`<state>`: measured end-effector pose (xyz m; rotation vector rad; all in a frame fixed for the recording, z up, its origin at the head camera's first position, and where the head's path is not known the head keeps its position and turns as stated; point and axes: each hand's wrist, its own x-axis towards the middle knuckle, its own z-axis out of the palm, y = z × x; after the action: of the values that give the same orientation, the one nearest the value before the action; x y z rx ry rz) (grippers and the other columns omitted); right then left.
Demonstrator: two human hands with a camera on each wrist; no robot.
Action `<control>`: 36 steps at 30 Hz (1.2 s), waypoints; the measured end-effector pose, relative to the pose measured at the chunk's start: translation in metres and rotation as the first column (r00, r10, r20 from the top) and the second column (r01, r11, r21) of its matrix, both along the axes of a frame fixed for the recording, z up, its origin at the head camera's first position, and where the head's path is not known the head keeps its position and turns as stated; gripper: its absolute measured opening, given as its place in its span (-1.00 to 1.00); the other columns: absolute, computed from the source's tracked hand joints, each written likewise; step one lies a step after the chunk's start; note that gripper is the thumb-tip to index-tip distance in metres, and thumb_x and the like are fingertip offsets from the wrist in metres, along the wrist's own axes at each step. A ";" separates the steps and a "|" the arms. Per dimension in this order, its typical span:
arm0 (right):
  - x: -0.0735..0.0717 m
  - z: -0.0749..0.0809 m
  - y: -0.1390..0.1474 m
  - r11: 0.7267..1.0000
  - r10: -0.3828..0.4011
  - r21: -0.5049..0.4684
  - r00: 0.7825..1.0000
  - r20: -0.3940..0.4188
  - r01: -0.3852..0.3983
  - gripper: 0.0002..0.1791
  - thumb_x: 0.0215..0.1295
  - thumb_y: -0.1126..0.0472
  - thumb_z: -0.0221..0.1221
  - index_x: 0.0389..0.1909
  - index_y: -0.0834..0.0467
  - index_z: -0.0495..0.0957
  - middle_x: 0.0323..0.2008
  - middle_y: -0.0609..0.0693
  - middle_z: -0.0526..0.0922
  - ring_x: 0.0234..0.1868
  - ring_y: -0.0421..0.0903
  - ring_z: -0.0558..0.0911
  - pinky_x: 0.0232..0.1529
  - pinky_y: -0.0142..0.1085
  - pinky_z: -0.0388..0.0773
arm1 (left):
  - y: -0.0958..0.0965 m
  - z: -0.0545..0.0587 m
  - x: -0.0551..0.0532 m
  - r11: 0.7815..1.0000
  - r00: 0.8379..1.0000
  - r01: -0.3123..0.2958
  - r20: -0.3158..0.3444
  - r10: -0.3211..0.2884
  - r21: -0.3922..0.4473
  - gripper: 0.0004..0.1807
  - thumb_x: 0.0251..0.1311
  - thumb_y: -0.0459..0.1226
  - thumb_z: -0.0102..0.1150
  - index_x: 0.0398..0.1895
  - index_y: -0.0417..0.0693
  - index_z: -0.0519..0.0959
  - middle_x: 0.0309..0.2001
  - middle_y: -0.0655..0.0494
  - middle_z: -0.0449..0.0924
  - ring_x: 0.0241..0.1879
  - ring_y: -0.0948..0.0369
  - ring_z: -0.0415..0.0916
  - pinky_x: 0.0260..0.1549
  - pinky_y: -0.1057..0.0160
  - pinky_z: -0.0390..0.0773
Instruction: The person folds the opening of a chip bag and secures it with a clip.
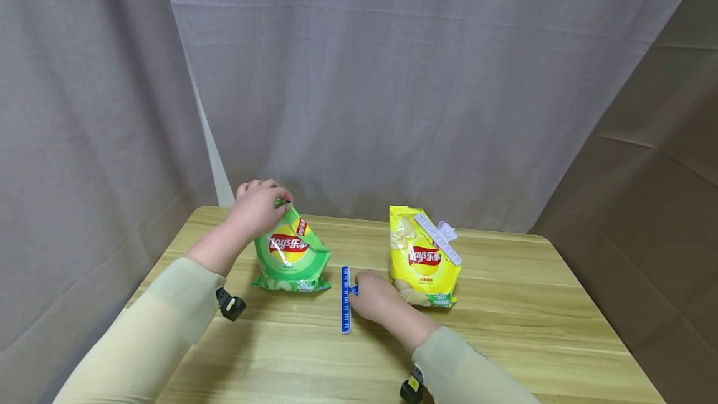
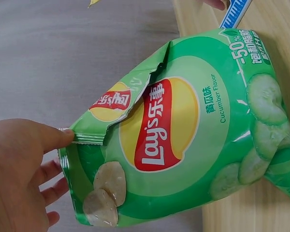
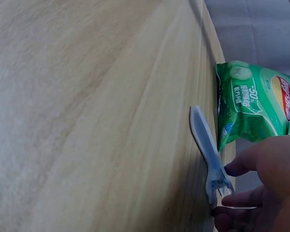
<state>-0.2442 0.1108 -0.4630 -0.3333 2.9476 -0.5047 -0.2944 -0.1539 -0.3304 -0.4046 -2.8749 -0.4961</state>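
A green cucumber-flavour chip bag [image 1: 288,270] stands on the table, its top corner folded down over the front. My left hand [image 1: 257,207] pinches the bag's top edge; in the left wrist view the thumb presses on the folded flap [image 2: 111,104]. To the right of that bag lies a long blue bag clip [image 1: 345,310]. My right hand [image 1: 374,297] holds the clip's handle end, with thumb and fingers on either side of it in the right wrist view. Some fingers are partly hidden there.
Right of my right hand stands a yellow chip bag [image 1: 417,276] with a pale purple clip [image 1: 437,239] across its folded corner. The wooden table [image 1: 521,317] ends at a grey curtain [image 1: 359,92] behind both bags.
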 end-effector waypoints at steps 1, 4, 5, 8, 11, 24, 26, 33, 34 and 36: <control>0.000 0.000 0.000 1.000 -0.005 0.006 1.000 0.003 0.005 -0.56 0.26 0.08 0.20 0.04 0.29 0.55 -0.08 0.15 0.60 -0.29 -0.04 0.53 -0.19 -0.10 0.57 | 0.000 0.000 0.000 1.000 1.000 0.001 -0.001 -0.001 0.001 -0.79 0.38 -0.16 0.14 -0.02 0.04 0.66 0.14 -0.02 0.53 0.23 -0.08 0.29 0.33 -0.20 -0.06; -0.001 0.001 0.001 1.000 -0.011 0.011 1.000 0.008 0.010 -0.62 0.26 0.06 0.20 -0.05 0.27 0.57 -0.22 0.08 0.60 -0.37 -0.06 0.50 -0.31 -0.16 0.53 | 0.002 0.001 0.001 1.000 1.000 0.004 -0.003 -0.004 0.002 -0.79 0.38 -0.16 0.14 -0.02 0.04 0.66 0.14 -0.02 0.53 0.22 -0.08 0.29 0.33 -0.20 -0.05; -0.001 0.001 0.002 1.000 -0.014 0.011 1.000 0.009 0.014 -0.63 0.27 0.06 0.21 -0.07 0.27 0.57 -0.27 0.06 0.59 -0.39 -0.07 0.50 -0.34 -0.17 0.52 | 0.003 0.001 0.001 1.000 1.000 0.005 -0.004 -0.005 0.001 -0.79 0.39 -0.16 0.13 -0.02 0.04 0.66 0.14 -0.02 0.53 0.23 -0.08 0.29 0.33 -0.20 -0.05; -0.002 0.001 0.003 1.000 -0.026 0.005 1.000 0.018 0.026 -0.61 0.28 0.01 0.23 -0.09 0.27 0.56 -0.37 0.02 0.54 -0.43 -0.07 0.49 -0.39 -0.20 0.50 | 0.004 0.001 0.001 1.000 1.000 0.005 -0.005 -0.005 0.003 -0.78 0.39 -0.16 0.13 -0.01 0.04 0.65 0.15 -0.02 0.53 0.23 -0.09 0.29 0.33 -0.21 -0.05; -0.003 -0.001 0.003 0.999 -0.044 0.011 0.999 0.023 0.044 -0.52 0.28 -0.05 0.26 -0.06 0.29 0.55 -0.39 0.01 0.52 -0.42 -0.07 0.49 -0.37 -0.19 0.51 | 0.004 0.001 0.001 1.000 1.000 0.003 -0.003 -0.003 0.006 -0.77 0.39 -0.16 0.12 0.00 0.02 0.65 0.15 -0.03 0.52 0.23 -0.09 0.29 0.33 -0.21 -0.06; -0.002 -0.001 0.004 0.993 -0.095 0.068 0.995 0.003 0.095 -0.41 0.21 -0.20 0.30 -0.11 0.29 0.55 -0.38 0.04 0.56 -0.42 -0.05 0.51 -0.30 -0.11 0.57 | 0.005 0.001 0.002 1.000 1.000 0.002 -0.013 -0.002 0.007 -0.76 0.40 -0.15 0.12 0.02 0.02 0.64 0.16 -0.03 0.52 0.24 -0.09 0.29 0.34 -0.22 -0.06; -0.001 -0.001 0.004 0.993 -0.096 0.066 0.995 -0.001 0.096 -0.41 0.21 -0.20 0.30 -0.11 0.28 0.55 -0.36 0.05 0.57 -0.41 -0.06 0.51 -0.27 -0.11 0.58 | 0.005 0.001 0.002 1.000 1.000 0.000 -0.014 0.000 0.006 -0.75 0.40 -0.15 0.12 0.03 0.02 0.64 0.16 -0.04 0.52 0.24 -0.09 0.29 0.34 -0.22 -0.06; 0.000 -0.002 0.003 0.995 -0.092 0.047 0.996 0.004 0.092 -0.49 0.25 -0.17 0.28 -0.17 0.24 0.53 -0.44 -0.01 0.50 -0.45 -0.07 0.48 -0.39 -0.16 0.52 | 0.005 0.000 0.002 1.000 1.000 -0.002 -0.007 0.002 0.006 -0.75 0.40 -0.15 0.12 0.03 0.02 0.64 0.16 -0.04 0.52 0.24 -0.09 0.29 0.33 -0.22 -0.04; 0.001 -0.002 0.003 0.995 -0.092 0.047 0.996 0.004 0.092 -0.50 0.26 -0.16 0.27 -0.17 0.23 0.53 -0.44 -0.01 0.50 -0.46 -0.07 0.48 -0.40 -0.17 0.51 | 0.005 0.000 0.002 1.000 1.000 -0.002 -0.007 0.002 0.005 -0.75 0.40 -0.15 0.12 0.03 0.03 0.64 0.16 -0.04 0.52 0.24 -0.09 0.29 0.33 -0.22 -0.04; 0.001 -0.002 0.002 0.994 -0.093 0.050 0.996 0.007 0.093 -0.51 0.29 -0.15 0.26 -0.13 0.23 0.52 -0.43 -0.02 0.50 -0.45 -0.08 0.48 -0.40 -0.18 0.51 | 0.004 0.000 0.002 1.000 1.000 0.000 -0.007 0.000 0.006 -0.76 0.40 -0.15 0.12 0.03 0.03 0.64 0.17 -0.04 0.52 0.24 -0.10 0.29 0.32 -0.22 -0.03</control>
<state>-0.2436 0.1131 -0.4647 -0.1886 2.9719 -0.4417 -0.2920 -0.1495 -0.3304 -0.4041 -2.8663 -0.5022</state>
